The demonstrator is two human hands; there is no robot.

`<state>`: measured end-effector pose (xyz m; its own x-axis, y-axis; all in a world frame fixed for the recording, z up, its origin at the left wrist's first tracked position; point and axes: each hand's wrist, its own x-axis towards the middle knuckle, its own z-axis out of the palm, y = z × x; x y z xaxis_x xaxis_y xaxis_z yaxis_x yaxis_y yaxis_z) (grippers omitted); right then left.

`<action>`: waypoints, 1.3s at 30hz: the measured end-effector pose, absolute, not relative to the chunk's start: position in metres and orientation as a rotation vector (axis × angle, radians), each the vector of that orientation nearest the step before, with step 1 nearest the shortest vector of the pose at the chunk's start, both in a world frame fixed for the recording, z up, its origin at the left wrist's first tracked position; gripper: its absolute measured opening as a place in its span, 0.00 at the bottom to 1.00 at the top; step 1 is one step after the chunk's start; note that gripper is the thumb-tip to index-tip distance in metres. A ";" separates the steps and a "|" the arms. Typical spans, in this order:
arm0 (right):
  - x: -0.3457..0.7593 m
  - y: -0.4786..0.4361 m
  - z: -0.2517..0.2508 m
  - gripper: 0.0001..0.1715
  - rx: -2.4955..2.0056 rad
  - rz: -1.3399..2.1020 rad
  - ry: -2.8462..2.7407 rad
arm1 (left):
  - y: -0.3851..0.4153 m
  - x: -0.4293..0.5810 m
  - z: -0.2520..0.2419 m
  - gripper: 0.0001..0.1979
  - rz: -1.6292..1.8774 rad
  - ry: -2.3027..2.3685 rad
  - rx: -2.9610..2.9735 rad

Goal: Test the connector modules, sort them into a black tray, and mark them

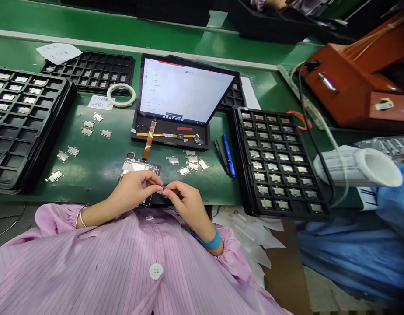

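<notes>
Green bench (100, 166), left hand (133, 190) and right hand (185, 201) pinching small part (162, 189), loose parts (192, 162) beyond, tray (246, 175) right.

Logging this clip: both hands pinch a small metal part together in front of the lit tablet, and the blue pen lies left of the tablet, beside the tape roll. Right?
Not quite. In the head view the blue pen lies right of the tablet, beside the filled tray; the tape roll is on the left. The left hand and right hand do pinch the small metal part together.

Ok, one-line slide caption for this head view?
Both hands, left hand and right hand, pinch a small metal part above the green bench, before a lit tablet.
</notes>
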<state>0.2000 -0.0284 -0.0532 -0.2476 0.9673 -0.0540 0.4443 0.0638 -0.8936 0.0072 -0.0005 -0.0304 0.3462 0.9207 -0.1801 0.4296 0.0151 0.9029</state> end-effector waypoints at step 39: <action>0.212 -0.025 -0.048 0.13 -1.469 1.421 -1.530 | 0.005 -0.003 -0.036 0.07 0.813 1.333 1.533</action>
